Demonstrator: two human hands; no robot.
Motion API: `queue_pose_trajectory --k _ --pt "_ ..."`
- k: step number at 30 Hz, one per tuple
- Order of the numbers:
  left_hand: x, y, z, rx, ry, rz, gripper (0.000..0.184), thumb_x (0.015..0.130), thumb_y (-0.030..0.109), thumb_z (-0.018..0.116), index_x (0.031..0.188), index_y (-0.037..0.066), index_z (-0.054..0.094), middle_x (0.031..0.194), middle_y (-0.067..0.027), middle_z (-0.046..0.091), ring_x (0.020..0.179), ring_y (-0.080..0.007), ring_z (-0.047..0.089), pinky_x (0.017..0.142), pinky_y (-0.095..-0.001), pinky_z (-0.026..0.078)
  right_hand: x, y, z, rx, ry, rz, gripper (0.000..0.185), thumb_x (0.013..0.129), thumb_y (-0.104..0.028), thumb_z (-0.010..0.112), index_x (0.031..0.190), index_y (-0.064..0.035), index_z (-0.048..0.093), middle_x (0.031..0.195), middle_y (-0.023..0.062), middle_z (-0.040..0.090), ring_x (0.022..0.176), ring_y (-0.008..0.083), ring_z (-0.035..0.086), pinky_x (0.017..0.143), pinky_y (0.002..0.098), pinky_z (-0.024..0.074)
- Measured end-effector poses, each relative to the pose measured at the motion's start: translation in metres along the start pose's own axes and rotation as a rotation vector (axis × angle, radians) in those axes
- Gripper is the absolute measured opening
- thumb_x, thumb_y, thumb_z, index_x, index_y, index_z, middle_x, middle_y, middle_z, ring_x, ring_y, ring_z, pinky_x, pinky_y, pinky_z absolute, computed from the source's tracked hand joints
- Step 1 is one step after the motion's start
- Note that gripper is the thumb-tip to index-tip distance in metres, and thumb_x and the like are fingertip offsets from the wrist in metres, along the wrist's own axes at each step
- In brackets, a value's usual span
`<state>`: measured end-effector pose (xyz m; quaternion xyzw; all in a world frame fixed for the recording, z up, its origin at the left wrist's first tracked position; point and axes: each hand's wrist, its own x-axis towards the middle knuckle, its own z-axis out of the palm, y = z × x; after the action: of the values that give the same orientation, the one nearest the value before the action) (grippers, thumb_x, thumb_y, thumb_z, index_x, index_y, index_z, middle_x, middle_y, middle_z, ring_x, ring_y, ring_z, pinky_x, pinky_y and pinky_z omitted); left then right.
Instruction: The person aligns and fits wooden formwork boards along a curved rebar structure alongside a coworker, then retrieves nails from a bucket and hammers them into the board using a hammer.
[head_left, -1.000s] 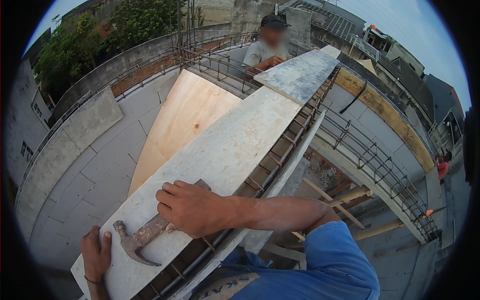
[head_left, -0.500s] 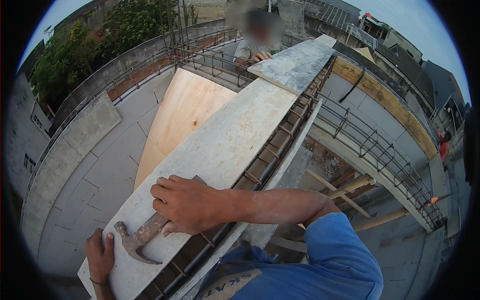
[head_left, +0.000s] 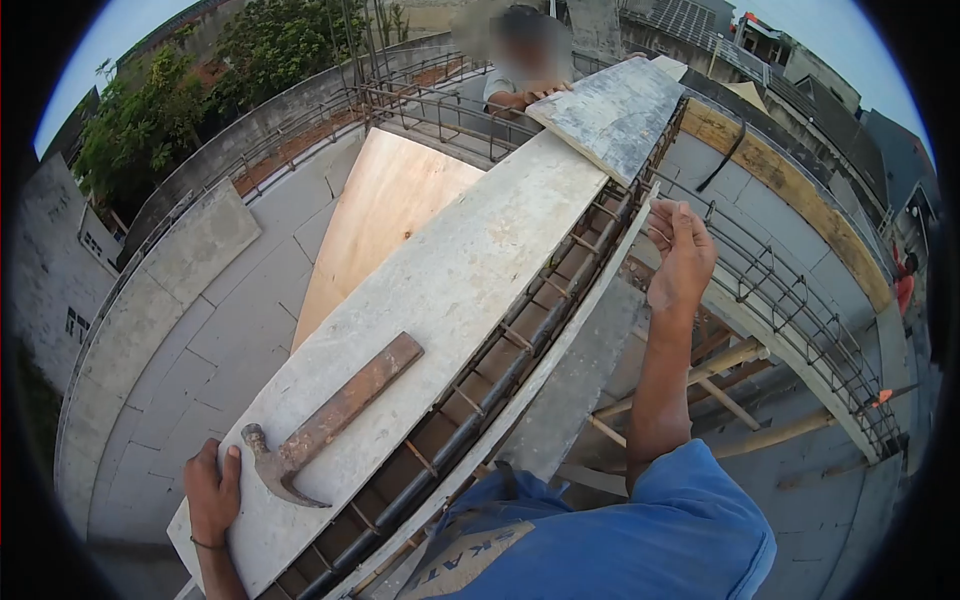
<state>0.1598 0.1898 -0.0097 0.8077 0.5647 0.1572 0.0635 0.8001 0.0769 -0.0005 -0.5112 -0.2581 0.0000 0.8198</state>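
Observation:
My left hand (head_left: 212, 500) is at the near left edge of a long pale board (head_left: 470, 255), its fingers bent over the edge and the thumb on top. A claw hammer (head_left: 340, 400) with a worn, flat handle lies on this board, its head close to my left thumb. My right hand (head_left: 682, 255) is raised at the far end of a narrow upright side board (head_left: 575, 320). Its fingers reach toward that board's edge, with the thumb apart; whether they touch it I cannot tell. Nothing shows in its palm.
Between the boards runs a rebar cage (head_left: 515, 340). Another person (head_left: 510, 100) stands at the far end, a hand on a grey-stained board (head_left: 625, 105). A plywood sheet (head_left: 385, 220) leans at the left by the block wall (head_left: 215, 370). Bamboo poles (head_left: 720, 362) cross below right.
My right hand has let go of the hammer, leaving it on the board, and moved forward and right to the side board's far end. My left hand stays at the board's edge.

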Motion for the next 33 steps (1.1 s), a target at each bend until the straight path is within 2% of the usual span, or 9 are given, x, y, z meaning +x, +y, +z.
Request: queue_pose_trajectory --k 10,14,16,17,18,20,21,24,33 --pt "0.004 0.007 -0.002 0.021 -0.034 0.009 0.039 0.104 0.028 0.059 0.087 -0.007 0.057 0.072 -0.0314 0.057 0.069 -0.0522 0.055 0.062 -0.0549 0.038 -0.045 0.097 -0.058 -0.042 0.477 0.131 0.039 0.108 -0.035 0.061 0.131 -0.0033 0.065 0.123 0.0088 0.071 0.106 0.0148 0.064 0.090 0.0317 0.0492" --pt "0.002 0.001 0.001 0.030 -0.002 0.033 0.039 0.105 0.028 0.057 0.086 -0.006 0.057 0.070 -0.0311 0.056 0.067 -0.0514 0.055 0.060 -0.0543 0.038 -0.072 0.087 -0.024 -0.151 0.425 0.100 0.051 0.110 -0.038 0.057 0.145 -0.0009 0.055 0.142 0.0140 0.060 0.122 0.0225 0.059 0.100 0.0364 0.0470" --pt "0.003 0.000 0.001 0.030 -0.001 0.037 0.039 0.105 0.028 0.057 0.086 -0.006 0.057 0.069 -0.0309 0.056 0.066 -0.0510 0.054 0.060 -0.0541 0.037 -0.082 0.070 -0.011 -0.377 0.233 -0.155 0.059 0.111 -0.041 0.054 0.150 0.0036 0.047 0.151 0.0225 0.052 0.140 0.0343 0.051 0.117 0.0407 0.0388" --pt "0.002 0.001 0.001 0.029 -0.007 0.040 0.039 0.105 0.028 0.057 0.086 -0.006 0.056 0.068 -0.0306 0.055 0.064 -0.0506 0.054 0.059 -0.0540 0.037 -0.082 0.068 -0.005 -0.448 0.194 -0.355 0.055 0.111 -0.042 0.052 0.141 0.0036 0.058 0.149 0.0259 0.056 0.142 0.0380 0.050 0.118 0.0452 0.0378" --pt "0.001 0.003 0.001 0.025 -0.009 0.038 0.039 0.105 0.028 0.057 0.086 -0.006 0.056 0.068 -0.0306 0.055 0.064 -0.0506 0.054 0.059 -0.0540 0.037 -0.084 0.061 -0.004 -0.451 0.191 -0.356 0.055 0.111 -0.042 0.052 0.141 0.0036 0.058 0.149 0.0259 0.056 0.142 0.0380 0.050 0.118 0.0452 0.0378" --pt "0.002 0.008 -0.003 0.009 -0.025 0.015 0.040 0.105 0.029 0.057 0.085 -0.006 0.056 0.067 -0.0300 0.055 0.063 -0.0500 0.054 0.058 -0.0536 0.037 -0.087 0.042 0.001 -0.520 -0.133 -0.709 0.049 0.110 -0.040 0.053 0.124 0.0027 0.071 0.139 0.0255 0.065 0.139 0.0404 0.053 0.119 0.0521 0.0353" --pt "0.002 0.008 -0.003 0.003 -0.028 0.011 0.040 0.105 0.029 0.057 0.085 -0.006 0.056 0.067 -0.0300 0.055 0.063 -0.0500 0.054 0.058 -0.0536 0.037 -0.089 0.043 0.007 -0.491 -0.168 -0.729 0.046 0.108 -0.039 0.055 0.103 0.0009 0.078 0.119 0.0197 0.075 0.133 0.0387 0.060 0.119 0.0580 0.0323" --pt "0.002 0.004 -0.001 0.001 -0.020 0.023 0.041 0.105 0.030 0.057 0.084 -0.006 0.055 0.068 -0.0298 0.055 0.062 -0.0497 0.054 0.057 -0.0533 0.036 -0.092 0.047 0.007 -0.532 -0.392 -0.605 0.045 0.108 -0.037 0.056 0.091 -0.0013 0.078 0.107 0.0139 0.078 0.126 0.0381 0.065 0.120 0.0608 0.0291" --pt "0.001 -0.004 0.002 0.035 -0.004 0.011 0.037 0.102 0.027 0.059 0.087 -0.006 0.056 0.073 -0.0305 0.057 0.069 -0.0506 0.056 0.063 -0.0547 0.039 -0.095 0.053 0.015 -0.421 -0.303 -0.616 0.044 0.109 -0.031 0.052 0.086 -0.0026 0.077 0.093 0.0100 0.077 0.119 0.0358 0.069 0.122 0.0603 0.0258"
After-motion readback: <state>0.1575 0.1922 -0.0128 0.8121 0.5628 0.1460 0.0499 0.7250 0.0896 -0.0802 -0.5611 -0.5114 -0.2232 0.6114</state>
